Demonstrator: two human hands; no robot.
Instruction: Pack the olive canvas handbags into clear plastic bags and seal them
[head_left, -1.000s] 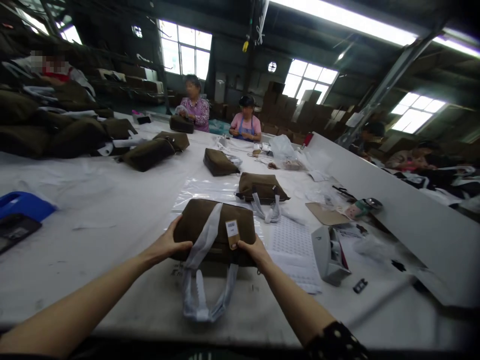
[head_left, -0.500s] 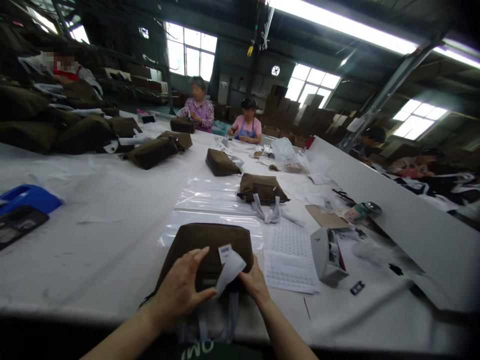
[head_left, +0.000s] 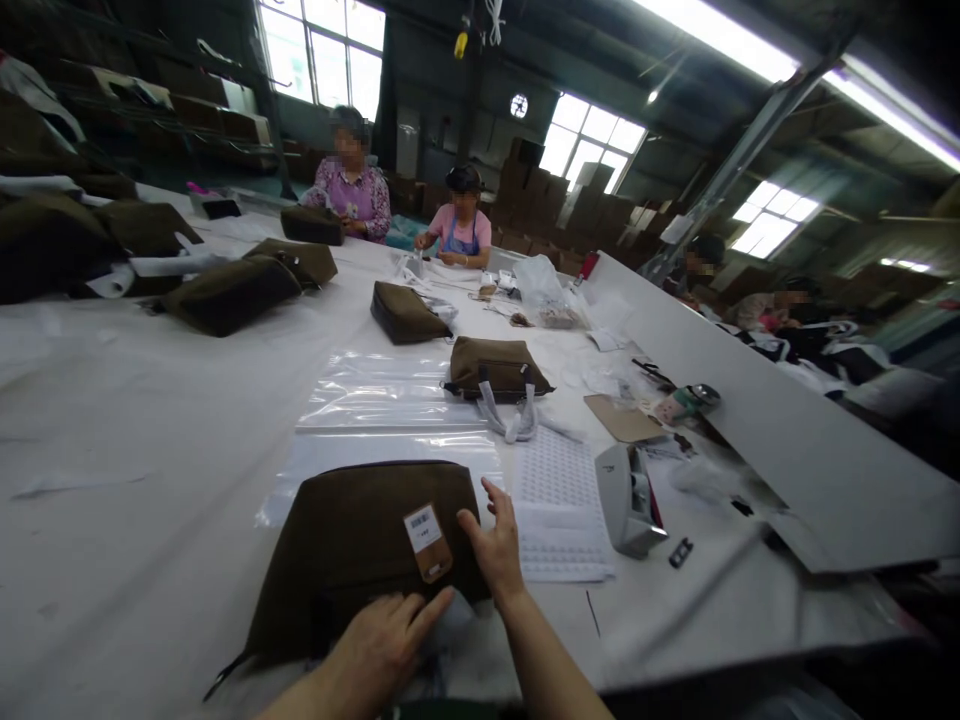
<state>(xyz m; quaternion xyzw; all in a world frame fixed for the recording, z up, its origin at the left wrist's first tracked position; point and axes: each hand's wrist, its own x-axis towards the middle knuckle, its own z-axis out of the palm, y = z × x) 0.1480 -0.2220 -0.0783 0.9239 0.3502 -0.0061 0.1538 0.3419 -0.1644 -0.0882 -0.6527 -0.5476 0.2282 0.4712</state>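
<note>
A dark olive fabric bag [head_left: 341,530] lies in front of me on the white table. On its upper side sits a brown and white barcode tag [head_left: 427,543], fully visible. My left hand [head_left: 382,635] is over the bag's near edge, fingers curled on a whitish wrapped handle [head_left: 454,615]; the thumb is hidden. At the bag's right end is my right hand [head_left: 496,545], thumb and fingers apart, touching its side and gripping nothing.
Clear plastic bags [head_left: 375,400] lie beyond the bag. Another olive bag [head_left: 495,368] with wrapped handles stands farther off. Printed sheets [head_left: 562,510] and a grey-white dispenser [head_left: 630,510] are right. More bags [head_left: 232,290] pile up at left. Two people [head_left: 461,225] work across the table.
My left hand has drawn the white wrapping down toward me, off the tag. My right hand has opened at the bag's end. The view has shifted right.
</note>
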